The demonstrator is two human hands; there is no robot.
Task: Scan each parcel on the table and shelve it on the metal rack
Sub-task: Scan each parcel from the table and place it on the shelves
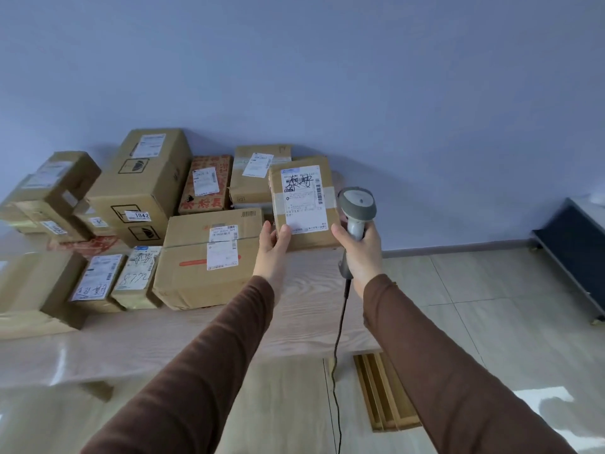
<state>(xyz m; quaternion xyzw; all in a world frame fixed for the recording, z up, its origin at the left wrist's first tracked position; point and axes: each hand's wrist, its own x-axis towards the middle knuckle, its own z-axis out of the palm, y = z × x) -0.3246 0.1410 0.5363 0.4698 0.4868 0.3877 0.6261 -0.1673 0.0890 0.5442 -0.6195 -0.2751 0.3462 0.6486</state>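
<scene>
Left of the big box [144, 181], the parcels [49, 191] blur and run off-frame; label [302, 198] print too small to read.

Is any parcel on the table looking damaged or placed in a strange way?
Yes. The big box marked 1042 sits tilted in the pile, and the box at the back has a crumpled front. The parcel in the left hand looks intact.

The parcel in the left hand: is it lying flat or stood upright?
Upright. The parcel is tilted up with its label facing the camera, left hand gripping its lower corner.
</scene>
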